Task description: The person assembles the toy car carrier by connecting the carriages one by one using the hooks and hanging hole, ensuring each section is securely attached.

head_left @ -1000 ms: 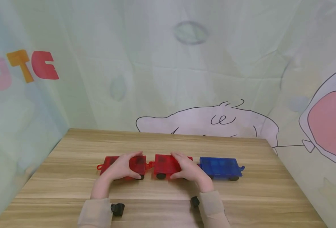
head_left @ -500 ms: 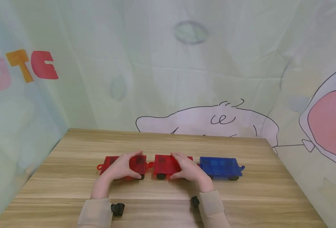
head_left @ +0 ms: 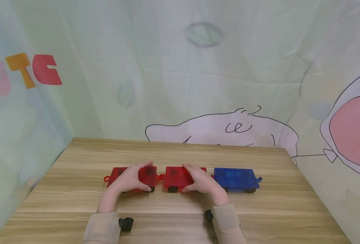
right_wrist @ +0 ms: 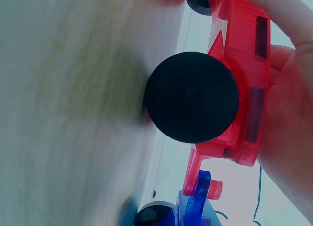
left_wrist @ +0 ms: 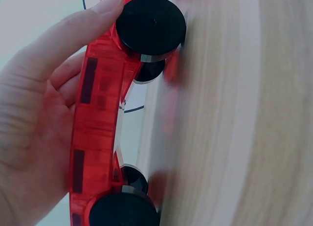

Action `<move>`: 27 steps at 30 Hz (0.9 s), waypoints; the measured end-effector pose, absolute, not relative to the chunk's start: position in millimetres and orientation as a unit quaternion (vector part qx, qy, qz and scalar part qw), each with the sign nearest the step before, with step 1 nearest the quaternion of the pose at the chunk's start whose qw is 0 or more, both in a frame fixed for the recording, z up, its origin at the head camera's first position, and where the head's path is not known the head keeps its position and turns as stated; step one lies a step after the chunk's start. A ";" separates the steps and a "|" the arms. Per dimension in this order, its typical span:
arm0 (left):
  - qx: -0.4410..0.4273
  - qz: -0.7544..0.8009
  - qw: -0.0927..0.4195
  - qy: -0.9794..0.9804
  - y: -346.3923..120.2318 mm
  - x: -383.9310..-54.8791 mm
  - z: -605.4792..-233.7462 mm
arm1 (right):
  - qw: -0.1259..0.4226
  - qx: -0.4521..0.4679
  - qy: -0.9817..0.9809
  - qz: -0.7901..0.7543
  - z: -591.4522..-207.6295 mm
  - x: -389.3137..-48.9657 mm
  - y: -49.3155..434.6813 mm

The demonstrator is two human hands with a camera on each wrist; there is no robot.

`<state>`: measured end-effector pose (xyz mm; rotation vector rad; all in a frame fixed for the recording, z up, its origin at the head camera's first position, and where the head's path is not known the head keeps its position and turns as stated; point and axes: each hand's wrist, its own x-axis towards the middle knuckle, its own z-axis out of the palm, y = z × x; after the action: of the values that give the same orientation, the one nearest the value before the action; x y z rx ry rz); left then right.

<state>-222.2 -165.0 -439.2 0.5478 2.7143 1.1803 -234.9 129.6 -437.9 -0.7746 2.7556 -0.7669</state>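
Observation:
A row of three translucent toy train cars lies across the wooden table. My left hand (head_left: pixel 130 178) grips the left red car (head_left: pixel 148 175) by its long sides, the thumb near a black wheel (left_wrist: pixel 151 25). The middle red car (head_left: pixel 174 176) is held by my right hand (head_left: pixel 202 179), fingers at the back and thumb at the front. Between the two red cars, their red couplings (head_left: pixel 160 177) meet. At the right stands a blue car (head_left: pixel 234 178); in the right wrist view its blue hook (right_wrist: pixel 199 194) overlaps the middle car's red coupling (right_wrist: pixel 215 189).
Wood-grain table (head_left: pixel 155 203) surrounds the cars. A printed cloth backdrop (head_left: pixel 173 84) hangs behind and along both sides. Small black cameras (head_left: pixel 126 224) sit on both wrists over beige cuffs (head_left: pixel 101 227).
The middle red car's left end has come down slightly, with its coupling, beside the left car. Both hands keep their hold, and the blue car stays put.

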 end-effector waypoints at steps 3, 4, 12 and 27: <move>0.181 0.392 0.066 0.899 -165.1 -222.5 -439.2 | 0.088 -0.260 0.926 -0.259 -437.7 -234.5 129.3; 0.182 0.392 0.066 0.899 -164.9 -222.3 -439.0 | 0.089 -0.260 0.926 -0.259 -437.5 -234.4 129.3; 0.182 0.393 0.070 0.899 -164.2 -220.9 -438.8 | 0.094 -0.253 0.927 -0.261 -438.7 -234.9 129.2; 0.183 0.389 0.069 0.900 -164.0 -220.3 -438.8 | 0.100 -0.245 0.928 -0.261 -438.1 -233.8 128.9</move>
<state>-220.3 -164.0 -438.8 0.5500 2.7109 1.1704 -233.8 128.9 -438.1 -0.7249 2.7444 -0.7714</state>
